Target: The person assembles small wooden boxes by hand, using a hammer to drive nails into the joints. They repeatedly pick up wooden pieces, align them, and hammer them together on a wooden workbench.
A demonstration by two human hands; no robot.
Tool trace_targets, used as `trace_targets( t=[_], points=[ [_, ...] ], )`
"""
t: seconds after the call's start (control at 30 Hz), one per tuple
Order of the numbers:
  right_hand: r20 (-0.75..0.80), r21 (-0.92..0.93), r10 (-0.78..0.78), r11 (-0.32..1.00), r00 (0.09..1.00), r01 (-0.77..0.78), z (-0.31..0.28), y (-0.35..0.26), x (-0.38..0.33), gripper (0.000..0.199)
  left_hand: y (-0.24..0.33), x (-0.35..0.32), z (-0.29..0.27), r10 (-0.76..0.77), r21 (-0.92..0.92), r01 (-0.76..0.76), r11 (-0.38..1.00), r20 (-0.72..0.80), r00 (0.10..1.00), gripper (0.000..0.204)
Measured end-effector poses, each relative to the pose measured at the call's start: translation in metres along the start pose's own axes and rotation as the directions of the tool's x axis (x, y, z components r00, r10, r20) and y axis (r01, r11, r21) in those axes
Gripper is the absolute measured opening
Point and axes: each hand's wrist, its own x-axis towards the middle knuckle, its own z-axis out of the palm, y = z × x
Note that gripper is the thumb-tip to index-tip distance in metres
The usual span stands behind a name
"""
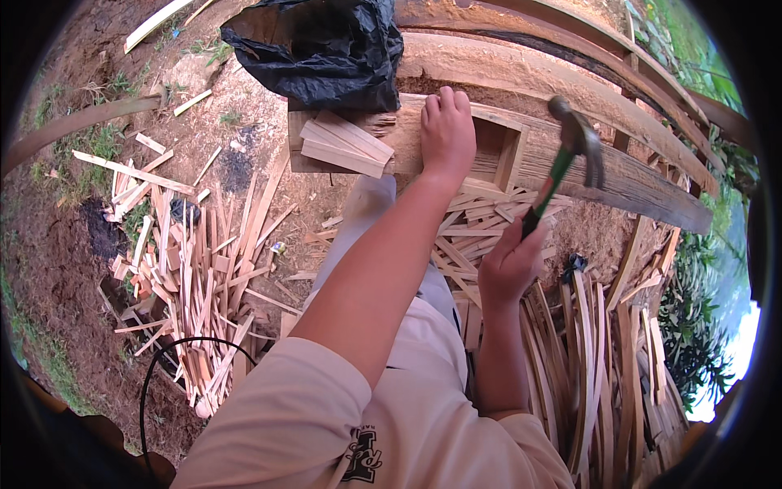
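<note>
My right hand (511, 259) is closed round the dark grip of a claw hammer (562, 169), which has a green and black handle. The hammer's metal head is raised above the right end of a small open wooden box (511, 159). My left hand (448, 130) rests over the box's left part, fingers curled together at its far edge. Whatever those fingertips pinch, if anything, is hidden. Left of that hand, several short thin wooden slats (346, 143) lie stacked on a wooden plank work surface (619, 175).
A crumpled black plastic bag (318, 49) sits behind the slats. Heaps of cut wood strips (199, 285) cover the ground at left, with long strips (595, 359) standing at right. Curved timber boards (521, 69) run along the far side. A black cable (147, 391) loops at lower left.
</note>
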Motion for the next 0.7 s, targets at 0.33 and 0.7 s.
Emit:
trace_targets(
  t=[0.33, 0.7],
  points=[
    [0.217, -0.073, 0.09, 0.994, 0.972, -0.076, 0.01, 0.006, 0.01, 0.019, 0.001, -0.007, 0.001, -0.001, -0.023, 0.001, 1.0, -0.002, 1.0, 0.012],
    [-0.033, 0.086, 0.153, 0.985, 0.988, -0.15, -0.057, 0.017, -0.02, 0.016, -0.004, -0.001, 0.004, -0.035, -0.065, 0.035, 0.997, 0.01, 0.999, 0.022]
  ],
)
